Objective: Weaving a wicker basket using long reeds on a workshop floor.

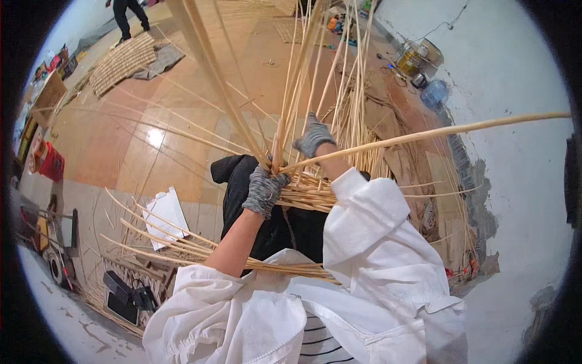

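Observation:
A partly woven wicker piece (306,195) of pale peeled rods rests across my lap. My left hand (265,189), in a grey knitted glove, is closed round the base of several upright wicker rods at its left edge. Further right and higher, my right hand (314,136), gloved alike, is among the upright rods (294,97); its fingers look closed on one of them, though the rod is partly hidden. A long thick rod (436,131) runs from beside my left hand, over my right forearm, to the far right. More loose rods (176,246) stick out to the left over my lap.
A white sheet (165,218) lies on the floor at left, near a red bucket (51,164). A phone (122,308) is at lower left. Woven mats (124,64) lie further off, beside a standing person's legs (128,15). A blue water jug (434,94) stands by the right wall.

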`<state>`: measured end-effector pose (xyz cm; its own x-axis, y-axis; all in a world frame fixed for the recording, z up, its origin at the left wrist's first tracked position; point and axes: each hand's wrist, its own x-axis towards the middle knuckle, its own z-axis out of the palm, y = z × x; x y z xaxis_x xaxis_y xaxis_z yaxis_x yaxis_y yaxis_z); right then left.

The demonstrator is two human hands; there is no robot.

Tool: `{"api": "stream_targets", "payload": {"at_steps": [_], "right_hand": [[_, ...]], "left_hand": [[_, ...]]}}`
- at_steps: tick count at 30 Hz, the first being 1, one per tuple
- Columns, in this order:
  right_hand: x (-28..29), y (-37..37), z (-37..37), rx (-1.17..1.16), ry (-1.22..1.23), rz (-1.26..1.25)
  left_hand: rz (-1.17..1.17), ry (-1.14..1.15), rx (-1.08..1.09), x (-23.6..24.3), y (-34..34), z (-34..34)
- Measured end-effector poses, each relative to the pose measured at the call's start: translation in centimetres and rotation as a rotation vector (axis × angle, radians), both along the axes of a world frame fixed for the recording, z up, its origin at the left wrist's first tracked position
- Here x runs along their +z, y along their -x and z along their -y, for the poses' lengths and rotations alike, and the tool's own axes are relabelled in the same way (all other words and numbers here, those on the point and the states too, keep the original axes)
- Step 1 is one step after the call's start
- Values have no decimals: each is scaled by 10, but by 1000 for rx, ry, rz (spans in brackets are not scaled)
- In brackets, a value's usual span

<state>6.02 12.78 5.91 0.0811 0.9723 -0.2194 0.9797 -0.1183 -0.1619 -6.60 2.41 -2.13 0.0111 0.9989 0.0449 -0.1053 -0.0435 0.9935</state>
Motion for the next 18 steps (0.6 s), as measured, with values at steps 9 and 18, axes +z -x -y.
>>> {"api": "stream_targets", "payload": {"at_steps": [9, 18], "right_hand": [[15, -62, 62, 342, -691, -1550], [-60, -105, 190, -339, -681, -2036]], "left_hand": [[-44, 139, -69, 12, 13, -6], [140, -10, -319, 62, 59, 20]]}}
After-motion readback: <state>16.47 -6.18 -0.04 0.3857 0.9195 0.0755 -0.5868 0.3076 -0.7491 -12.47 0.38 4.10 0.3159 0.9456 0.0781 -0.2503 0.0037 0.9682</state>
